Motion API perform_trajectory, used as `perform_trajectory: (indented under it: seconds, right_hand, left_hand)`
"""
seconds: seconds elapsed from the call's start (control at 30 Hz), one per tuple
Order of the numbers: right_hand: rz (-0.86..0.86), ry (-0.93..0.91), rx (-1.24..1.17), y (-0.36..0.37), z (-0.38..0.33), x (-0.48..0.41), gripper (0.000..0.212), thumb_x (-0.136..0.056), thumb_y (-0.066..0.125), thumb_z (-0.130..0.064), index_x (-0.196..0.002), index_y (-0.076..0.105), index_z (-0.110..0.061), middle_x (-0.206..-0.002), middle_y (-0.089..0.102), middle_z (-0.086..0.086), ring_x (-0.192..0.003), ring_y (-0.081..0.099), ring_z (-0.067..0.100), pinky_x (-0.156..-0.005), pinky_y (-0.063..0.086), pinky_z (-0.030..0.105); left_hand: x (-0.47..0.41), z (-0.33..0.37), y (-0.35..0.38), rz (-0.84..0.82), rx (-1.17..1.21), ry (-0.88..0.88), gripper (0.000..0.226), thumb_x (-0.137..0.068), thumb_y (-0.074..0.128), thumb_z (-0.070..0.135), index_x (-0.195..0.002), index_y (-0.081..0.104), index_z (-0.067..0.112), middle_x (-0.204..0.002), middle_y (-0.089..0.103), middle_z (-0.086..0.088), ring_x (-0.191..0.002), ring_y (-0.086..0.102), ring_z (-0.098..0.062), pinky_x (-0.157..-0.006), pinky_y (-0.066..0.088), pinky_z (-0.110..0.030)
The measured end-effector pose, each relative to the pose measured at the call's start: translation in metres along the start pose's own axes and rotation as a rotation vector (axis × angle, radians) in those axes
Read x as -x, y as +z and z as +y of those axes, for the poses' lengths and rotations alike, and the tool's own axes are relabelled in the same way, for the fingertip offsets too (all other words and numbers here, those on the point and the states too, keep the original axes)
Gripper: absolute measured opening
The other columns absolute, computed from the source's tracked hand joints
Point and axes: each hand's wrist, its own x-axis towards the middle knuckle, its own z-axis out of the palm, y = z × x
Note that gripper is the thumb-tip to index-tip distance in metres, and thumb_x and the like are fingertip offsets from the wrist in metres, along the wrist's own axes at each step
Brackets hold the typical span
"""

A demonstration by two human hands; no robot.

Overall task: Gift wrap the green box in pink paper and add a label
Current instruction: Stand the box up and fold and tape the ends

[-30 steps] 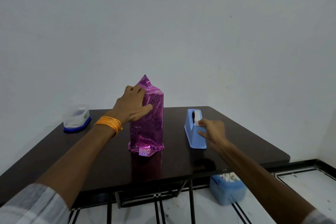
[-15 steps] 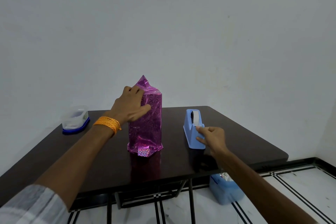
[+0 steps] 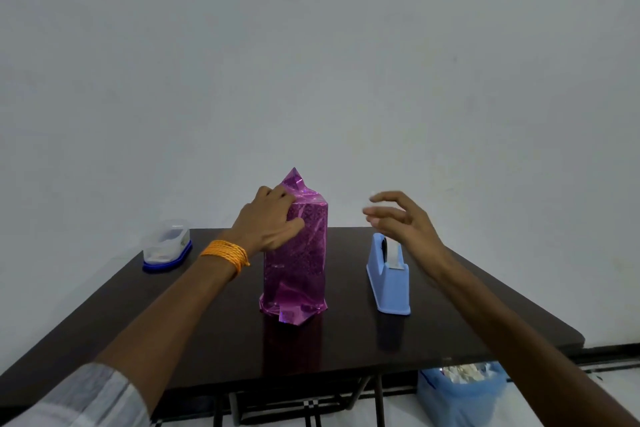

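Observation:
The box, fully covered in shiny pink paper (image 3: 298, 263), stands upright in the middle of the dark table (image 3: 194, 326); a loose paper point sticks up at its top and folded flaps splay at its base. My left hand (image 3: 272, 222), with an orange thread band on the wrist, grips the box's upper left side and top fold. My right hand (image 3: 405, 220) hovers in the air above the blue tape dispenser (image 3: 389, 282), to the right of the box, with a small pale blurred piece of tape (image 3: 370, 204) at its fingertips. No label is visible.
A small clear container with a blue base (image 3: 167, 246) sits at the table's far left corner. A blue plastic bin (image 3: 462, 392) with white scraps stands on the floor under the table's right side. A white wall rises just behind the table.
My right hand has lifted from the dispenser's front end up into the air above it, carrying a bit of tape. My left hand stays on the box.

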Motion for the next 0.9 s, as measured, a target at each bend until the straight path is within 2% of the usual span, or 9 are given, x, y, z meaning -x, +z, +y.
perform_trajectory:
  seconds: [0.17, 0.3, 0.37, 0.47, 0.53, 0.6, 0.67, 0.77, 0.9]
  right_hand:
    - [-0.299, -0.057, 0.188, 0.047, -0.034, -0.052, 0.057, -0.086, 0.063, 0.0, -0.13, 0.049, -0.034, -0.113, 0.073, 0.003, -0.11, 0.066, 0.012, -0.098, 0.05, 0.029]
    - [-0.4, -0.079, 0.463, 0.074, -0.032, -0.08, 0.064, -0.088, 0.065, -0.013, -0.14, 0.035, -0.034, -0.123, 0.067, 0.007, -0.108, 0.063, 0.012, -0.079, 0.044, 0.015]
    - [-0.428, -0.071, 0.523, 0.079, -0.029, -0.087, 0.068, -0.088, 0.064, -0.012, -0.144, 0.03, -0.031, -0.125, 0.068, 0.007, -0.103, 0.063, 0.012, -0.076, 0.043, 0.017]
    - [-0.42, -0.064, 0.547, 0.079, -0.025, -0.094, 0.071, -0.088, 0.064, -0.012, -0.145, 0.027, -0.03, -0.123, 0.07, 0.006, -0.11, 0.063, 0.021, -0.08, 0.044, 0.022]
    - [-0.407, -0.05, 0.542, 0.076, -0.023, -0.095, 0.071, -0.088, 0.064, -0.013, -0.145, 0.028, -0.033, -0.12, 0.071, 0.002, -0.107, 0.063, 0.019, -0.079, 0.044, 0.021]
    - [-0.402, -0.044, 0.54, 0.074, -0.02, -0.097, 0.071, -0.087, 0.065, -0.015, -0.144, 0.028, -0.036, -0.118, 0.072, 0.0, -0.106, 0.064, 0.017, -0.082, 0.045, 0.023]
    - [-0.409, -0.043, 0.543, 0.073, -0.02, -0.098, 0.07, -0.086, 0.065, -0.014, -0.142, 0.03, -0.038, -0.118, 0.072, 0.0, -0.105, 0.065, 0.017, -0.082, 0.046, 0.023]
    - [-0.43, -0.061, 0.557, 0.074, -0.021, -0.102, 0.067, -0.086, 0.064, -0.013, -0.14, 0.034, -0.036, -0.116, 0.073, 0.001, -0.104, 0.066, 0.018, -0.08, 0.048, 0.023]
    - [-0.468, -0.063, 0.586, 0.072, -0.02, -0.107, 0.062, -0.087, 0.063, -0.015, -0.138, 0.037, -0.038, -0.118, 0.072, -0.001, -0.109, 0.066, 0.018, -0.092, 0.051, 0.032]
  left_hand:
    - [-0.002, -0.005, 0.004, 0.027, 0.023, 0.02, 0.051, -0.089, 0.044, 0.046, -0.132, 0.048, 0.019, -0.137, 0.046, -0.004, -0.121, 0.039, -0.024, -0.094, 0.047, -0.044]
    - [-0.004, -0.007, 0.004, 0.026, 0.042, 0.018, 0.047, -0.091, 0.045, 0.043, -0.131, 0.05, 0.021, -0.133, 0.049, -0.003, -0.118, 0.04, -0.022, -0.091, 0.048, -0.042]
    - [-0.005, -0.006, 0.004, 0.026, 0.037, 0.018, 0.047, -0.091, 0.044, 0.043, -0.133, 0.05, 0.021, -0.132, 0.049, -0.002, -0.117, 0.04, -0.022, -0.092, 0.047, -0.043]
    - [-0.005, -0.004, 0.004, 0.005, 0.041, 0.025, 0.051, -0.09, 0.041, 0.046, -0.136, 0.049, 0.024, -0.13, 0.05, -0.002, -0.117, 0.041, -0.022, -0.095, 0.046, -0.046]
    - [-0.006, -0.005, 0.003, 0.003, 0.084, 0.021, 0.045, -0.091, 0.041, 0.047, -0.127, 0.055, 0.026, -0.122, 0.055, 0.0, -0.111, 0.046, -0.02, -0.092, 0.047, -0.046]
    - [-0.008, -0.008, -0.001, 0.035, 0.244, 0.006, 0.036, -0.09, 0.039, 0.048, -0.112, 0.06, 0.028, -0.106, 0.063, 0.003, -0.096, 0.056, -0.017, -0.085, 0.051, -0.045]
    - [-0.012, -0.012, -0.006, 0.055, 0.447, -0.05, 0.037, -0.094, 0.041, 0.044, -0.124, 0.055, 0.029, -0.11, 0.067, 0.004, -0.096, 0.061, -0.016, -0.088, 0.052, -0.041]
    - [-0.019, -0.021, -0.015, 0.167, 0.549, -0.125, 0.046, -0.097, 0.051, 0.031, -0.141, 0.043, 0.025, -0.122, 0.063, 0.0, -0.106, 0.059, -0.017, -0.094, 0.048, -0.033]
    - [-0.031, -0.031, -0.027, 0.4, 0.482, -0.059, 0.044, -0.093, 0.062, 0.02, -0.135, 0.053, 0.026, -0.117, 0.065, 0.002, -0.105, 0.06, -0.013, -0.091, 0.05, -0.029]
